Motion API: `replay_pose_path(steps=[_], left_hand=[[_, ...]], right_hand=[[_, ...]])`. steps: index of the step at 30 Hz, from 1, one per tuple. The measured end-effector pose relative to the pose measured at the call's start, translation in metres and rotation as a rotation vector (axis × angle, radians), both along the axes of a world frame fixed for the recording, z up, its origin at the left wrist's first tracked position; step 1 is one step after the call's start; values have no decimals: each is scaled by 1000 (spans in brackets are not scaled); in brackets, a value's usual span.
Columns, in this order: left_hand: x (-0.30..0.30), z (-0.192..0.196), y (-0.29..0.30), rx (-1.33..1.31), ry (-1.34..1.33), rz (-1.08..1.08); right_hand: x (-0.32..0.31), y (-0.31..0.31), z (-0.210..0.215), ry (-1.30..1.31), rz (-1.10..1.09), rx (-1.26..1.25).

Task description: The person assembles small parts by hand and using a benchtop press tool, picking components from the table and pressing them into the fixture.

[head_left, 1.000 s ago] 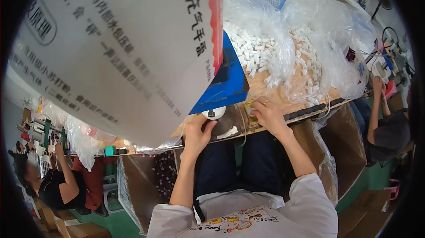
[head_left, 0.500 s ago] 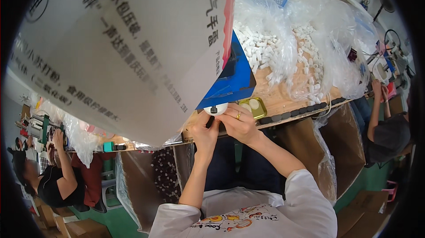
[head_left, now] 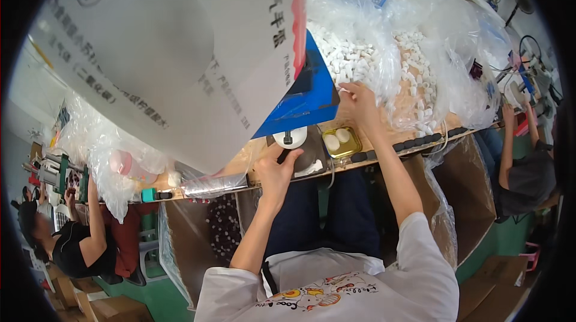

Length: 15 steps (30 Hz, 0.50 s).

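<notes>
My left hand [head_left: 276, 169] rests at the near table edge, its fingers curled just below a small white round fixture [head_left: 290, 138] with a dark stud. Whether it grips anything I cannot tell. My right hand [head_left: 359, 103] reaches forward to the edge of a clear plastic bag [head_left: 360, 52] full of small white tubular parts, fingers pinched on one white part. Between my hands sits a small yellow-green tray [head_left: 342, 141] with two white round pieces in it.
A large white printed sheet [head_left: 168, 52] hangs overhead at the left, with a blue panel [head_left: 312, 100] behind it. More clear bags [head_left: 456, 58] of white parts lie right. A row of dark caps [head_left: 414, 142] lines the table edge. Other people sit at far left [head_left: 72, 244] and far right [head_left: 528, 166].
My right hand left the spot beside my left hand and reached forward to the bag of white parts. My left hand stayed by the white fixture.
</notes>
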<state>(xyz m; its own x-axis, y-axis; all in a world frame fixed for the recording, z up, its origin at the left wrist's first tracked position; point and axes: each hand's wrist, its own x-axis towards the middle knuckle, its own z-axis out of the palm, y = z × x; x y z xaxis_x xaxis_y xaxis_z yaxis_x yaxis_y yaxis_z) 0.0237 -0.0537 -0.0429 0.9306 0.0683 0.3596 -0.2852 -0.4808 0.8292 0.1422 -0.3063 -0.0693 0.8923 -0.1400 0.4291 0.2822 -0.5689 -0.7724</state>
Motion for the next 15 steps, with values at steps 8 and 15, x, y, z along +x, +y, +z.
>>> replay_pose_path(steps=[8, 15], left_hand=[[-36, -24, 45, -501, 36, -44], [80, -24, 147, 76, -120, 418]], right_hand=[[8, -34, -27, 66, -69, -553], [-69, 20, 22, 177, 246, 441]])
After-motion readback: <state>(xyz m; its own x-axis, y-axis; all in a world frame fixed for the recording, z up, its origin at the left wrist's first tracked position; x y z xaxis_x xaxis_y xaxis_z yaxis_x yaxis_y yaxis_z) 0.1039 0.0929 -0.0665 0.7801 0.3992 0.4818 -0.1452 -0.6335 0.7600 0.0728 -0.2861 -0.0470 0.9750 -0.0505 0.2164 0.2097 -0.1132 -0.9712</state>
